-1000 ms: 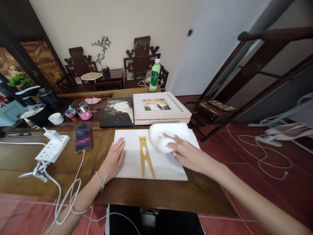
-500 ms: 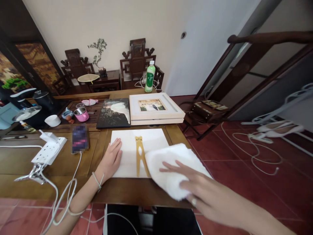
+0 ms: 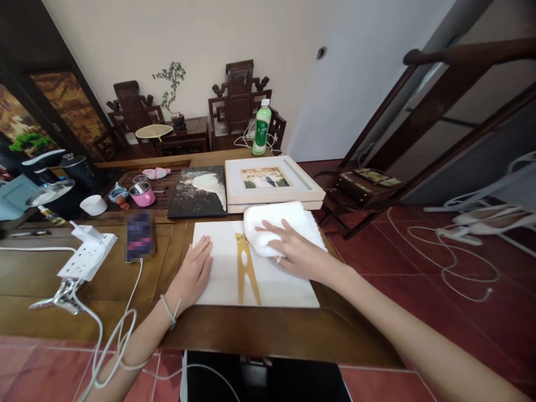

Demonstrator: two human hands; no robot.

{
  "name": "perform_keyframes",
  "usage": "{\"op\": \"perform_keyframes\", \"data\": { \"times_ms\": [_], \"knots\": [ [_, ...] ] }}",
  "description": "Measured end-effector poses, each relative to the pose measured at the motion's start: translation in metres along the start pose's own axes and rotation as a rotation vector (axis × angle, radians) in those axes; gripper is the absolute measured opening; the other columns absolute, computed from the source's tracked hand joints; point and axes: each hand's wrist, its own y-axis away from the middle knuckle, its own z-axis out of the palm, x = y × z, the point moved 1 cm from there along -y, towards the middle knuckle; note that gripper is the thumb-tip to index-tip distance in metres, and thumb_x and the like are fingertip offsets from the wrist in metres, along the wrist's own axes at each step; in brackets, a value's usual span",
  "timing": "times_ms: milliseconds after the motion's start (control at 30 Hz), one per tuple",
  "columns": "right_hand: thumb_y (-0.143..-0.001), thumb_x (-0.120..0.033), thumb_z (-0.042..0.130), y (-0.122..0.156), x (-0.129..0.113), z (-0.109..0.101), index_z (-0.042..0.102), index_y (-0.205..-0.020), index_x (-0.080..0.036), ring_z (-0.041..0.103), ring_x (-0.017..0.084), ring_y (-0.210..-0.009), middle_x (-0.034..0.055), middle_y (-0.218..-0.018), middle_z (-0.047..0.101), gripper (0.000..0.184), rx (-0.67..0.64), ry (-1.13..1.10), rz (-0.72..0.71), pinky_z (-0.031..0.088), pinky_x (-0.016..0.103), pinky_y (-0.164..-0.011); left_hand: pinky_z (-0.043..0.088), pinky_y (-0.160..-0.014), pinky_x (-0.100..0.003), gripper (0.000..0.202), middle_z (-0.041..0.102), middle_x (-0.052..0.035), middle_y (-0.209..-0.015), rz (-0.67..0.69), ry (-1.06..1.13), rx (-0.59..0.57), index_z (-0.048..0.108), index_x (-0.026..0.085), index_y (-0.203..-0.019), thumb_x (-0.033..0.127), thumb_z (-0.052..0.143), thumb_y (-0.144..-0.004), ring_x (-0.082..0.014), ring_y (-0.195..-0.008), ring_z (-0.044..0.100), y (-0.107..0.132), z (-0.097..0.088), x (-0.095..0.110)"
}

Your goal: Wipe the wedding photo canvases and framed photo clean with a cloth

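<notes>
A white rectangular panel (image 3: pixel 221 279) lies flat on the wooden table, with a gold, long-legged, A-shaped figure (image 3: pixel 246 276) on it. Whether the figure is printed or a separate piece I cannot tell. My left hand (image 3: pixel 196 268) rests flat on the panel's left edge, fingers stretched out and holding nothing. Over the panel's upper right, my right hand (image 3: pixel 293 248) grips a folded white towel (image 3: pixel 276 215), fingers spread across its top. The towel covers that corner and reaches the framed picture (image 3: pixel 268 178) behind.
A dark picture panel (image 3: pixel 199 192) lies left of the frame, and a green bottle (image 3: pixel 262 128) stands behind it. Leftward are a phone (image 3: pixel 140 237), a power strip (image 3: pixel 87 257) with loose cables, a pink mug (image 3: pixel 142 194) and a white cup (image 3: pixel 93 205).
My right hand has moved the towel away from me, from the panel's lower right to its upper right, uncovering the near right corner. My left hand has stayed on the left edge.
</notes>
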Motion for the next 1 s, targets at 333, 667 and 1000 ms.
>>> {"op": "perform_keyframes", "data": {
  "times_ms": [333,667,1000],
  "knots": [
    [-0.063,0.001,0.049,0.095,-0.072,-0.011,0.063,-0.071,-0.02,0.024,0.03,-0.138,0.0081,-0.144,0.043,0.026,-0.089,-0.085,-0.131,0.015,0.054,-0.116,0.02,-0.115,-0.052,0.044,0.039,-0.016,-0.147,-0.014,-0.025,-0.012,0.044,0.012,-0.136,0.029,0.029,-0.098,-0.0232,-0.14,0.029,-0.001,0.002,-0.001],
    [-0.072,-0.003,0.045,0.076,-0.044,-0.026,0.064,-0.08,-0.021,0.028,0.028,-0.137,0.0045,-0.144,0.043,0.026,-0.113,-0.204,0.004,0.029,0.052,-0.112,0.018,-0.116,-0.051,0.046,0.039,-0.0186,-0.146,-0.022,-0.014,-0.029,0.044,0.007,-0.135,0.029,0.029,-0.098,-0.0239,-0.14,0.029,-0.001,0.0,0.001],
    [-0.082,-0.008,0.043,-0.002,0.024,-0.008,0.063,-0.088,-0.019,0.04,0.03,-0.131,0.012,-0.13,0.058,0.023,0.06,-0.056,-0.025,0.035,0.055,-0.106,0.018,-0.116,-0.05,0.045,0.038,-0.0154,-0.148,-0.015,-0.013,-0.033,0.044,0.01,-0.136,0.028,0.028,-0.098,-0.0235,-0.14,0.028,-0.001,-0.001,0.001]
  ]
}}
